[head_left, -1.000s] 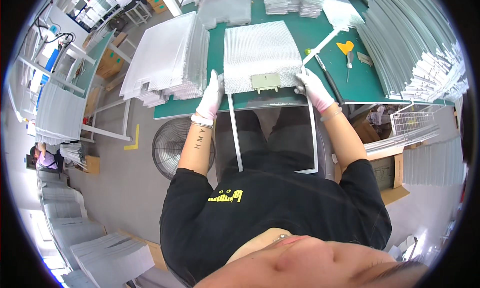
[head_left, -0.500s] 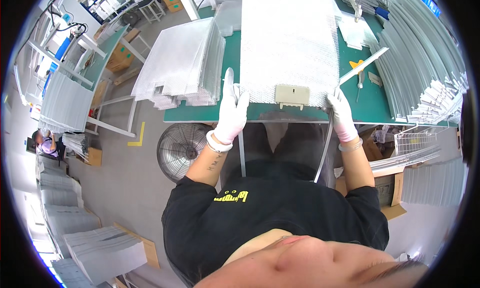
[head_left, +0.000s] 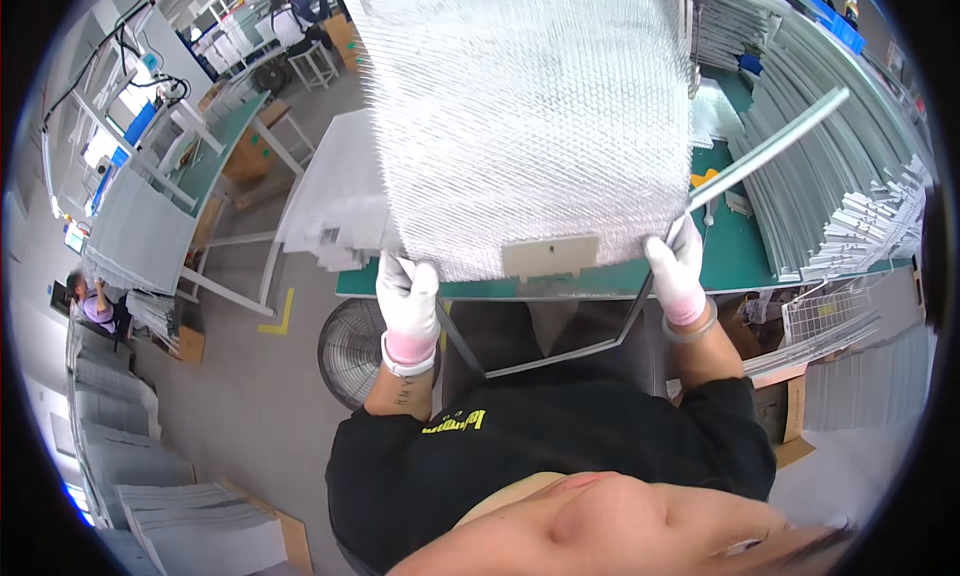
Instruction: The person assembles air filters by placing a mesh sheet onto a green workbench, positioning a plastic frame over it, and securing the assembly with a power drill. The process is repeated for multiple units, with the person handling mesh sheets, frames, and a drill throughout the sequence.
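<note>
A silvery expanded-mesh panel is raised above the table, with a beige rectangular plate at its near edge. My left hand, in a white glove, closes on the panel's near left corner and the thin metal frame there. At the near right corner my gloved right hand pinches the frame and the panel's edge together. The bent frame hangs below the panel toward my lap, and one of its strips sticks out to the upper right. My fingertips are partly hidden.
A stack of mesh panels lies left on the green table. Many metal strips line the right side, near an orange-handled tool. A floor fan stands below left. Co-workers sit farther off.
The panel has risen off the table and come nearer. My left hand went from lying flat beside it to gripping its corner. The frame swung, its lower strip now showing above my lap.
</note>
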`<state>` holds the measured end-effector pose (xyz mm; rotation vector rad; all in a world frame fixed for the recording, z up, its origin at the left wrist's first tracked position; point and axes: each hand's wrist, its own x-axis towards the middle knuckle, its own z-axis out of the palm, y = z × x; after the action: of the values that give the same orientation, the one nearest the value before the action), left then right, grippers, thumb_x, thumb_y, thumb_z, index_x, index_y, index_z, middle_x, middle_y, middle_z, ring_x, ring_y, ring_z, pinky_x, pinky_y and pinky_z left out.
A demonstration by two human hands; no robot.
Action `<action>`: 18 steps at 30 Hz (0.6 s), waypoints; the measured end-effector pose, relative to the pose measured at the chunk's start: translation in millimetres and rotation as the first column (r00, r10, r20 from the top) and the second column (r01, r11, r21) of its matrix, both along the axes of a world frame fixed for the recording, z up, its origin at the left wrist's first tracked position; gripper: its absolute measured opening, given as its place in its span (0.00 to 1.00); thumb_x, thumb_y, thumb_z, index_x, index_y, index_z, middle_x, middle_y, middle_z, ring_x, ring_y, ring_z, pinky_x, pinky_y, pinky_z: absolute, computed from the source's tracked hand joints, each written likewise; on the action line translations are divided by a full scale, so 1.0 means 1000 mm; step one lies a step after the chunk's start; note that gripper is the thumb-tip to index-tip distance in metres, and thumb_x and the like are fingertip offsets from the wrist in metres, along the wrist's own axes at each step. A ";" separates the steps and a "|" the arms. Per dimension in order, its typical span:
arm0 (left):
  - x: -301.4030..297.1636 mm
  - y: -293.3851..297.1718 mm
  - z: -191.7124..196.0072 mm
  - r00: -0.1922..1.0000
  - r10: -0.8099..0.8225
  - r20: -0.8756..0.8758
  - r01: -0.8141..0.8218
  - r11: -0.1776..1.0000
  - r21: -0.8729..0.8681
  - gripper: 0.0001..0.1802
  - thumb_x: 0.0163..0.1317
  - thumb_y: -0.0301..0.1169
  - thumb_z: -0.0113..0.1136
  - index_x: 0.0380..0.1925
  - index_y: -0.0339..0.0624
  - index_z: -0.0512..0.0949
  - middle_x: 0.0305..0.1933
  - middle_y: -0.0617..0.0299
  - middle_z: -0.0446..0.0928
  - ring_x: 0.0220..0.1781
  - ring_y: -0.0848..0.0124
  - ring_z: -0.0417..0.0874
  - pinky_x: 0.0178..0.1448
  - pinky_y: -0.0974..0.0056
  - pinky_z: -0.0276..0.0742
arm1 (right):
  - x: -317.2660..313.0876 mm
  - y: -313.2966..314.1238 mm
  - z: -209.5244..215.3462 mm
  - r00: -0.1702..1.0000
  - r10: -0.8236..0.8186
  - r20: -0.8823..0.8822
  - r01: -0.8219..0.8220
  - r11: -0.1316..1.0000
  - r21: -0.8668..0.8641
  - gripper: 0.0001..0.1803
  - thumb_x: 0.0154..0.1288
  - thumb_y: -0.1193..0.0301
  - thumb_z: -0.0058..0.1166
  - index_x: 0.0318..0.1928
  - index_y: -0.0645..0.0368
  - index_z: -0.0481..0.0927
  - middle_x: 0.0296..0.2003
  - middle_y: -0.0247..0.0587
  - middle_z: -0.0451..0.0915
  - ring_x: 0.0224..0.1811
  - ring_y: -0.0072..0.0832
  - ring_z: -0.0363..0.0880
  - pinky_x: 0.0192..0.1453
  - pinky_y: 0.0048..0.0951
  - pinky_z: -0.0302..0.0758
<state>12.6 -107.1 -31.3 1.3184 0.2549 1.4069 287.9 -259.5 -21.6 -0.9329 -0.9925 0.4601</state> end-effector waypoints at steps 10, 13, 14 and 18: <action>0.074 0.073 0.065 0.990 -0.128 -0.066 0.133 0.988 0.080 0.23 0.68 0.18 0.56 0.63 0.31 0.70 0.56 0.58 0.80 0.57 0.73 0.80 0.60 0.68 0.74 | 0.038 0.056 0.048 0.932 -0.349 0.096 0.335 0.932 0.135 0.12 0.70 0.72 0.61 0.32 0.57 0.70 0.23 0.19 0.64 0.25 0.10 0.57 0.28 0.16 0.58; 0.081 0.075 0.053 0.985 0.027 -0.170 -0.006 0.992 0.124 0.21 0.67 0.18 0.58 0.60 0.30 0.73 0.55 0.59 0.80 0.55 0.75 0.79 0.59 0.69 0.74 | 0.030 0.062 0.042 0.883 -0.451 0.128 0.436 0.891 0.129 0.15 0.70 0.71 0.61 0.31 0.58 0.68 0.22 0.20 0.61 0.25 0.10 0.55 0.28 0.17 0.57; 0.086 0.073 0.049 0.997 0.024 -0.075 -0.014 0.991 0.130 0.20 0.66 0.17 0.58 0.58 0.29 0.74 0.54 0.59 0.80 0.53 0.77 0.79 0.57 0.71 0.74 | 0.038 0.065 0.030 0.820 -0.523 0.232 0.500 0.853 0.153 0.16 0.70 0.70 0.61 0.31 0.59 0.67 0.22 0.21 0.60 0.25 0.12 0.54 0.27 0.19 0.57; 0.094 0.072 0.044 0.995 0.076 -0.063 -0.067 0.989 0.135 0.16 0.66 0.17 0.57 0.54 0.29 0.74 0.48 0.61 0.81 0.47 0.79 0.79 0.51 0.71 0.75 | 0.058 0.067 0.016 0.890 -0.406 0.206 0.400 0.914 0.072 0.11 0.70 0.70 0.59 0.36 0.62 0.71 0.25 0.24 0.67 0.28 0.13 0.61 0.31 0.21 0.64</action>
<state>106.9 -35.2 12.8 1.4806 0.2595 1.4614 346.0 -192.4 -5.6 -1.1491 -0.9649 -0.0083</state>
